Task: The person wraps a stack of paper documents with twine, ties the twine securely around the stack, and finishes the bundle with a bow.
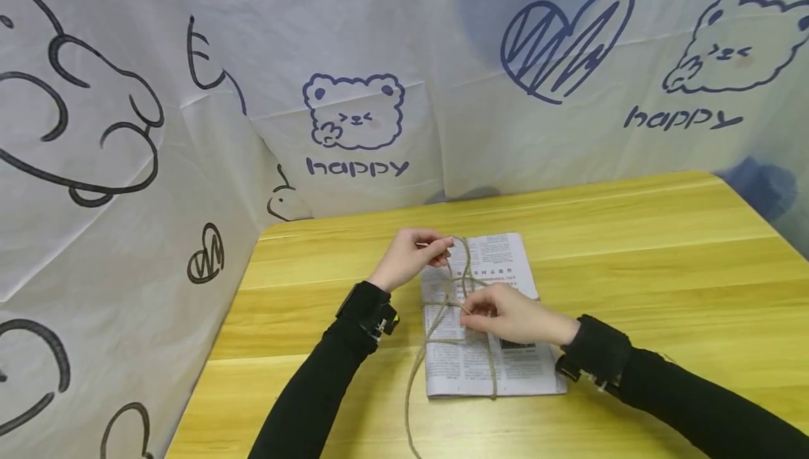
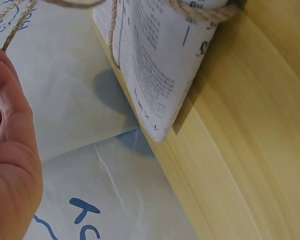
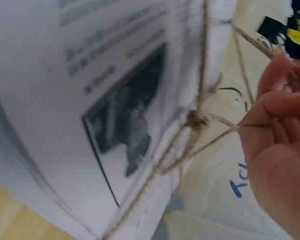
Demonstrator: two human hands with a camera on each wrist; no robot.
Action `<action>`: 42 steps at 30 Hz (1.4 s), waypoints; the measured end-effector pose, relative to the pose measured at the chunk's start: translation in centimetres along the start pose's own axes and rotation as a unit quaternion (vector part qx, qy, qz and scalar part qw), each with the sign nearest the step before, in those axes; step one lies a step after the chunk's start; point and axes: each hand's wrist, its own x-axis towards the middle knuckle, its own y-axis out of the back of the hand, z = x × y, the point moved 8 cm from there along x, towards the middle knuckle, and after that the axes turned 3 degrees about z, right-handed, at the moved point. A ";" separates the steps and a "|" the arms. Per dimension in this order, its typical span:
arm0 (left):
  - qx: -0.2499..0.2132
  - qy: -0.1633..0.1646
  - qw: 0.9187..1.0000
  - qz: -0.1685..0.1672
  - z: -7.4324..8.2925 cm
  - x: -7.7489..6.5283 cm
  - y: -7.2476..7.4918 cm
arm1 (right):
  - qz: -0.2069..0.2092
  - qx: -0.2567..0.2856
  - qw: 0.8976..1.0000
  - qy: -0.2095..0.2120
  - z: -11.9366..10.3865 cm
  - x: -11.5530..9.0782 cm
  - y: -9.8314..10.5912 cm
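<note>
A folded stack of newspaper point(image 1: 455, 376) lies on the table with brown twine point(image 1: 491, 364) wrapped lengthwise and across it. My left hand point(image 1: 412, 255) is over the stack's far left corner and pinches a strand of twine between thumb and fingers. Nearer the middle, my right hand point(image 1: 510, 314) pinches another part of the twine just above the paper. The right wrist view shows a twine knot point(image 3: 195, 120) at the crossing, with strands running from it to the right hand's fingers point(image 3: 277, 107). A loose twine tail point(image 1: 409, 403) trails off the stack's left side toward the near edge.
The yellow wood-grain table point(image 1: 682, 269) extends on both sides of the stack. A white cloth point(image 1: 468, 38) with bear and heart drawings hangs behind it and along the left. Each wrist wears a black strap point(image 1: 603, 350) with a small device.
</note>
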 end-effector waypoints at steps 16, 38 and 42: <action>-0.020 0.021 0.998 0.057 -1.4 -0.2 2.1 | -0.103 0.095 0.988 0.070 -3.8 -4.8 6.0; 0.082 -0.009 0.995 0.062 -1.8 -1.4 2.8 | -0.108 -0.229 0.959 -0.130 4.9 -7.9 6.7; 0.155 -0.040 0.986 0.039 -0.9 -1.6 2.3 | -0.077 -0.229 0.964 -0.111 4.0 -6.8 6.2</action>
